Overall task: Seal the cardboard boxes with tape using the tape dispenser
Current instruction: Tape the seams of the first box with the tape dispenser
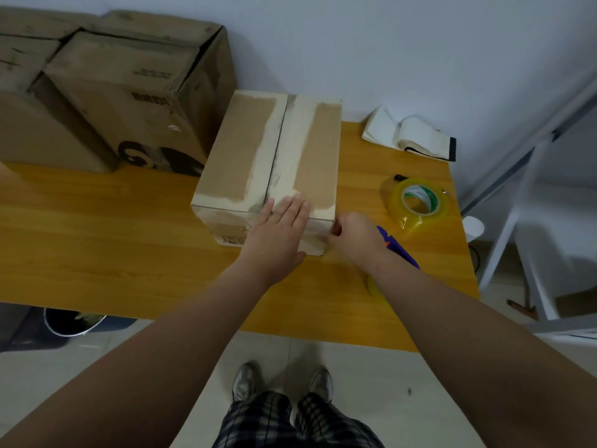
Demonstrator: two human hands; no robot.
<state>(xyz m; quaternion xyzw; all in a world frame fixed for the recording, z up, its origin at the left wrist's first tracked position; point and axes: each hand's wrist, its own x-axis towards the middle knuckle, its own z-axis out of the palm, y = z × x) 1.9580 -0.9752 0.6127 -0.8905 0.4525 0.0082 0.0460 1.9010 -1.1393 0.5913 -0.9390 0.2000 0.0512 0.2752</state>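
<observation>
A small cardboard box (245, 147) stands on the wooden table (97, 240), its top flaps closed and the centre seam edged with pale old tape. My left hand (277, 227) lies flat on the near end of the top, fingers straight, over the seam. My right hand (353, 236) is at the box's front right corner with its fingers curled against the edge; what they hold is hidden. The blue tape dispenser (400, 250) shows from under my right wrist, with its yellow roll (374, 287) under the forearm. A spare roll of clear yellowish tape (418, 202) lies to the right.
Large worn cardboard boxes (122, 92) are stacked at the back left of the table against the wall. An open notebook (413, 134) lies at the back right corner. A white metal frame (523, 221) stands right of the table, and a bin (72, 320) sits on the floor at left.
</observation>
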